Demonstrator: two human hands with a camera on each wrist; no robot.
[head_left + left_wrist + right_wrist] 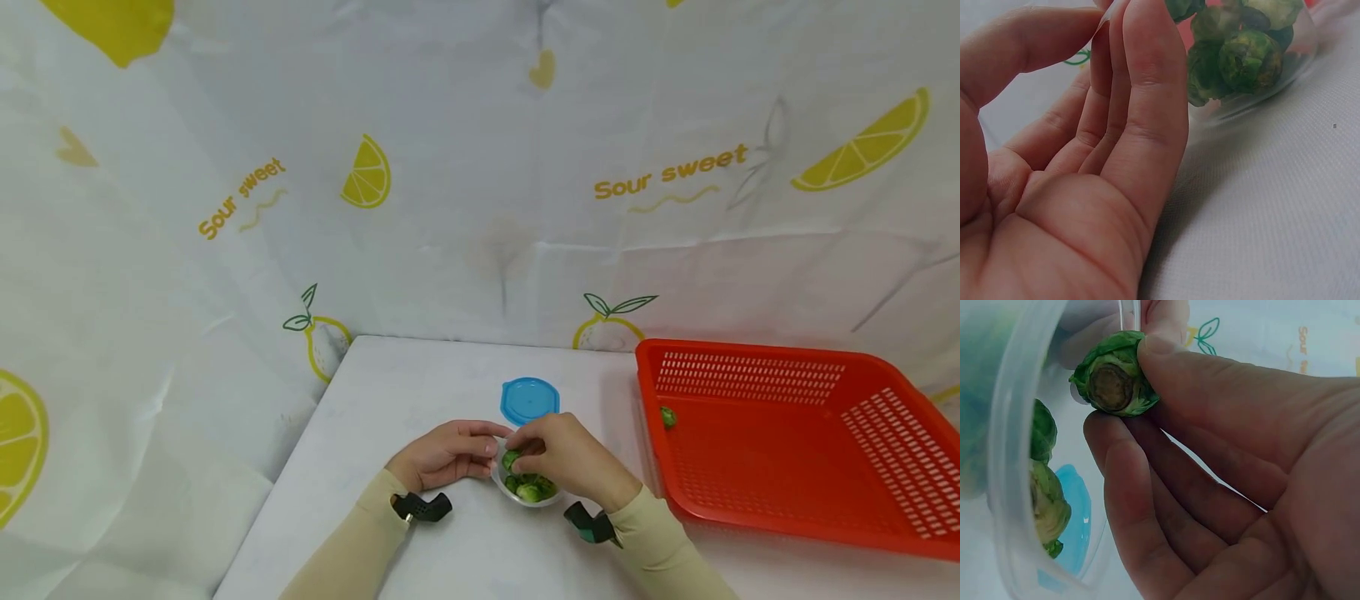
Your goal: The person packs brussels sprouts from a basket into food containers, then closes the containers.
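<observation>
My left hand (450, 456) pinches the rim of a small clear plastic container (1013, 456) between thumb and fingers, steadying it from the left. Several green Brussels sprouts (1250, 62) lie inside it. Over the container's opening, my right hand (573, 462) holds one more Brussels sprout (1110, 381) between thumb and fingertips, its brown cut stem showing in the right wrist view. Behind the container, a round blue lid (530, 400) with a small tab lies flat on the table.
A large red plastic basket (750, 492) with slotted walls stands at the right. One Brussels sprout (668, 417) is inside by its left wall. The white-covered table (465, 550) meets a lemon-print cloth (465, 167) at the back and left.
</observation>
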